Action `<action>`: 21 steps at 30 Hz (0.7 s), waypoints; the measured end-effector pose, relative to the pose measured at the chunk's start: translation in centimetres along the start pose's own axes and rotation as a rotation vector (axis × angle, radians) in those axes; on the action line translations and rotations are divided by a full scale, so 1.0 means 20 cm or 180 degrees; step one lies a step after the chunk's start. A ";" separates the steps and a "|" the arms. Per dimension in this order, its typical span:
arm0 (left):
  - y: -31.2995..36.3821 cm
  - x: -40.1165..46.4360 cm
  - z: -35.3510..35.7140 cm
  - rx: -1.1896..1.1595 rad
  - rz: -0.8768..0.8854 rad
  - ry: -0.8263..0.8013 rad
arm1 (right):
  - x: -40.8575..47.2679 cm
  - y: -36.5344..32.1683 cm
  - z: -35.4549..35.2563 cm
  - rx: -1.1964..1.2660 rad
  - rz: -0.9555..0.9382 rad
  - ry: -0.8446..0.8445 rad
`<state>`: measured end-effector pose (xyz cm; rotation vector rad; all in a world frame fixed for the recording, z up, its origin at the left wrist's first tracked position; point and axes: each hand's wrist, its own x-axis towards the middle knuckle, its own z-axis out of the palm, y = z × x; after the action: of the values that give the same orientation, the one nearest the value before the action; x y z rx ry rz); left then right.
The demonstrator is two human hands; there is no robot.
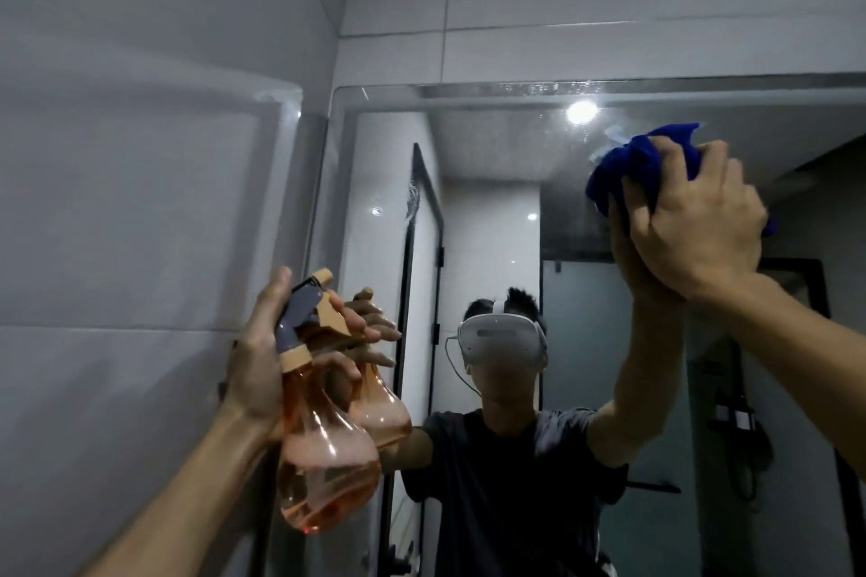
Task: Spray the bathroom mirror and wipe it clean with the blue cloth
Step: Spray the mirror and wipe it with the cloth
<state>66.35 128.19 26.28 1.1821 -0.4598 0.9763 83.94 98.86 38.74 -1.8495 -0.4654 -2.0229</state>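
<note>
The right hand (698, 225) grips a bunched blue cloth (642, 164), pressing it high on the mirror (492, 201) to wipe. The left hand (262, 365) holds a spray bottle (323, 450) aside, fingers wrapped around its neck, ready to spray.

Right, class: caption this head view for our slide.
Right hand presses blue cloth to the mirror; left hand holds the spray bottle.

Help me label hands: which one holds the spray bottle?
The left hand grips the peach spray bottle; the right hand presses the blue cloth on the mirror.
</note>
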 end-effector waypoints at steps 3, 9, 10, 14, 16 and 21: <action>-0.09 0.00 -0.03 -0.0049 -0.0073 0.0032 | 0.08 -0.10 0.02 0.0083 0.0102 0.0112; -0.18 0.04 -0.12 0.0051 -0.0059 -0.0031 | 0.33 -0.50 0.10 0.0315 0.0125 0.0076; -0.17 0.04 -0.14 0.0064 -0.0085 -0.0075 | 0.37 -0.59 0.12 0.0359 0.0103 0.0034; -0.16 0.07 -0.19 0.0045 -0.0248 -0.0262 | 0.42 -0.94 0.21 0.0440 -0.0411 -0.0049; -0.17 0.08 -0.20 0.0001 -0.0210 -0.0287 | 0.34 -1.10 0.24 0.0532 -0.0894 -0.0113; -0.18 0.07 -0.21 -0.0055 -0.0236 -0.0299 | 0.00 -1.19 0.23 0.0585 -0.1902 -0.0104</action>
<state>69.35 132.33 23.83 1.2247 -0.4948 0.8542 76.67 121.95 39.20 -1.7698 -1.2946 -2.2016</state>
